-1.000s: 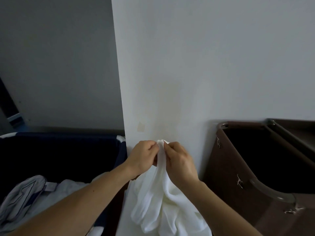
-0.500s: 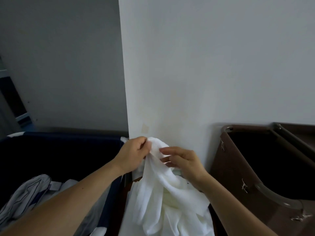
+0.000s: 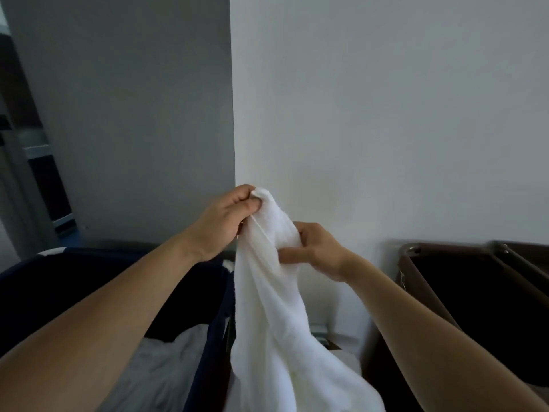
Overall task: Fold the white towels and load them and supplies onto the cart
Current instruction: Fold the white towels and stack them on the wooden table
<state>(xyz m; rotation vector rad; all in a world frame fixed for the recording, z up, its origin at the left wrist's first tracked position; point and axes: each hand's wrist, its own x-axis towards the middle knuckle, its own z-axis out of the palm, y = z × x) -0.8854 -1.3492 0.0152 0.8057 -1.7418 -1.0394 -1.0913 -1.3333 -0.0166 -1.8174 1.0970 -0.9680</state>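
Note:
A white towel (image 3: 276, 316) hangs in loose folds in front of me, down past the bottom edge of the view. My left hand (image 3: 225, 218) pinches its top corner, held highest, close to the wall corner. My right hand (image 3: 315, 251) grips the towel's edge a little lower and to the right, fingers curled into the cloth. The towel's lower end is out of view.
A dark blue laundry bin (image 3: 89, 257) with white linen (image 3: 166, 367) inside stands at the lower left. A brown cart bin (image 3: 416, 263) with a metal rim stands at the right, its inside dark. A white wall corner (image 3: 234, 114) rises straight ahead.
Both hands have lifted the towel higher. My right hand slid down and to the right along the towel's edge, away from my left hand, which still pinches the corner.

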